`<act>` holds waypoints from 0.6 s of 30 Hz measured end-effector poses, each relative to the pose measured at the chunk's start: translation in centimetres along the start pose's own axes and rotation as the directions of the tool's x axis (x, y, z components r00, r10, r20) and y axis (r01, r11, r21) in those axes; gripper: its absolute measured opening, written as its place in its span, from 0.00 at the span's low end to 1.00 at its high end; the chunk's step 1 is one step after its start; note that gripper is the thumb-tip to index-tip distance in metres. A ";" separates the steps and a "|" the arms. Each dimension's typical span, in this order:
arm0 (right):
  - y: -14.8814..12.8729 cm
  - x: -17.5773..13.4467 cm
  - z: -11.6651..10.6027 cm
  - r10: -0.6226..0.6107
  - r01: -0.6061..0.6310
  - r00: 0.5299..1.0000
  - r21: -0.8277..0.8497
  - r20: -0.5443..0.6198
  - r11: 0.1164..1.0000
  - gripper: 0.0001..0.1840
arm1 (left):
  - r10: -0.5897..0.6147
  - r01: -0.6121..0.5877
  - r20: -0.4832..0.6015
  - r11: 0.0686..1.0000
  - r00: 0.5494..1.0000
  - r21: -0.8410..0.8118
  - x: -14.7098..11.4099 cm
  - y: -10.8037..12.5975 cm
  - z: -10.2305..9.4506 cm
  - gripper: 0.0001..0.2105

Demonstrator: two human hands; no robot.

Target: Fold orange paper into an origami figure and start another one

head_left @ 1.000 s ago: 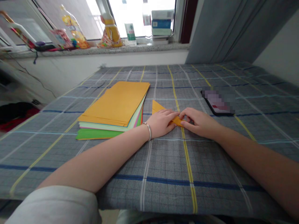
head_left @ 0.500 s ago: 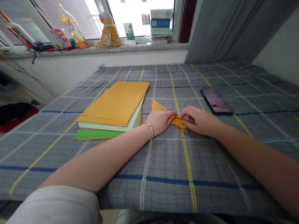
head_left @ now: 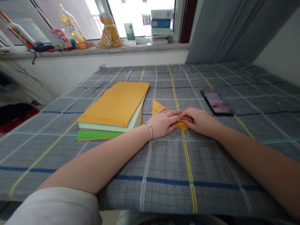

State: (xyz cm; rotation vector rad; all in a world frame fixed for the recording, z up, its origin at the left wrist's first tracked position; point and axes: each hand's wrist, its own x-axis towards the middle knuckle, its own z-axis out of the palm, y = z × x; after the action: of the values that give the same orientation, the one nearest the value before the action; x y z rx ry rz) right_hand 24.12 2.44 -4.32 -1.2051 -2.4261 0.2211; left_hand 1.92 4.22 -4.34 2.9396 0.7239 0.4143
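Note:
A folded piece of orange paper (head_left: pixel 157 107) lies on the checked cloth, with one pointed corner showing to the left of my hands and another part between them. My left hand (head_left: pixel 164 122), with a silver bangle at its wrist, rests over the middle of the paper. Its fingers are stretched out flat and hide much of the folds. At the paper's right end, my right hand (head_left: pixel 195 121) pinches a folded edge between thumb and fingers. The fingertips of both hands almost meet there.
To the left lies a stack of coloured paper (head_left: pixel 117 101), orange on top with green lower down. A phone (head_left: pixel 217 103) lies on the tablecloth (head_left: pixel 168 165) to the right. Bottles (head_left: pixel 112 32) and boxes (head_left: pixel 161 23) stand along the windowsill behind.
My left hand's fingers have stretched further right along the paper, toward my right hand. My right hand's fingers have closed in tighter on the folded edge.

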 end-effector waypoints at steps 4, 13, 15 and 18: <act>-0.2 -0.2 -0.6 0.040 -0.041 0.999 -0.025 -0.013 0.999 0.05 | -0.012 0.012 0.000 1.000 1.000 0.015 0.1 -0.1 0.0 0.14; -0.8 -1.7 -3.2 -0.092 0.096 0.992 -0.048 0.085 0.994 0.21 | -0.011 0.008 -0.060 0.999 0.998 -0.049 0.2 -0.4 0.2 0.12; -1.2 -1.7 -3.5 -0.130 0.139 0.986 -0.089 0.104 0.986 0.21 | -0.014 0.010 -0.067 0.998 0.998 -0.056 0.2 -0.3 0.2 0.11; -1.4 -1.5 -3.2 -0.212 0.229 0.970 -0.166 0.114 0.959 0.21 | -0.005 0.001 -0.070 0.998 0.998 -0.060 0.2 -0.3 0.2 0.11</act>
State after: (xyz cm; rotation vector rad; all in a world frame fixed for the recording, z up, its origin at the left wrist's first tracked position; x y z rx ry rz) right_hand 25.27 0.23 -1.46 -1.0018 -2.6873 -0.0064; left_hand 1.98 4.61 -4.54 2.8809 0.7104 0.5317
